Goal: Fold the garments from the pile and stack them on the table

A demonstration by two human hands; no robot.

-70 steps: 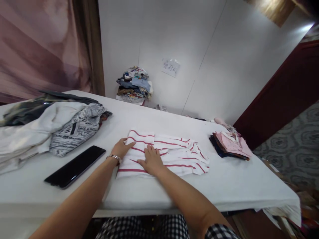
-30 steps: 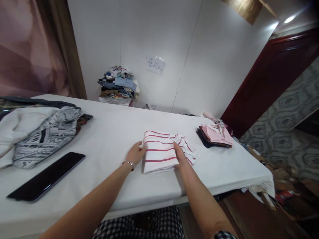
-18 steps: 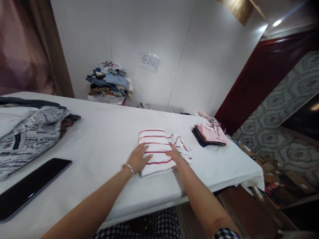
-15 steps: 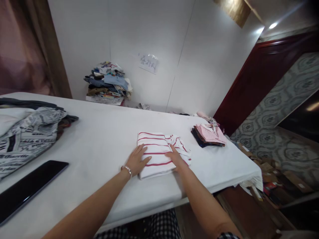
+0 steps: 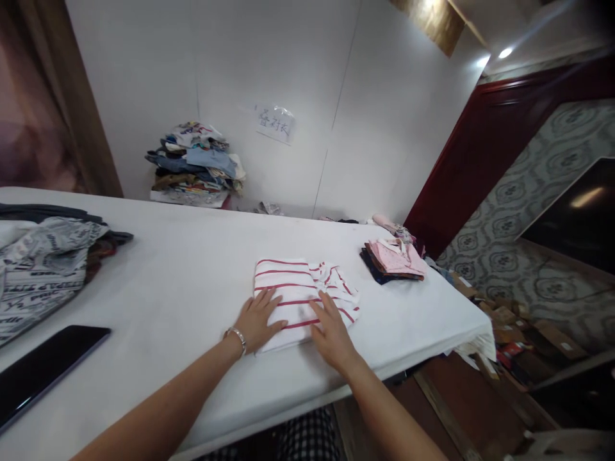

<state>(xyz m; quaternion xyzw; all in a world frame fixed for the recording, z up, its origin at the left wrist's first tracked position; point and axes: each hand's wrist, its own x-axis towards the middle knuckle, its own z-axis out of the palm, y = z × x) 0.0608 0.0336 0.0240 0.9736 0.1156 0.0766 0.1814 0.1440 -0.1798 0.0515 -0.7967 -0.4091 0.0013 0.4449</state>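
Observation:
A folded white garment with red stripes (image 5: 298,289) lies on the white table (image 5: 192,282), near its front edge. My left hand (image 5: 257,320), with a bracelet at the wrist, lies flat on the garment's near left corner, fingers spread. My right hand (image 5: 331,333) rests flat on the garment's near right part, fingers stretched out. Neither hand holds anything.
A small stack of folded pink and dark clothes (image 5: 391,259) sits at the table's right end. A heap of unfolded clothes (image 5: 43,262) and a black phone (image 5: 43,368) lie at the left. Another clothes pile (image 5: 195,163) stands by the wall. Boxes litter the floor at right.
The striped garment went from a long shape to a compact fold. Both hands moved from its sides onto its near edge and now press it flat. The view shifted right.

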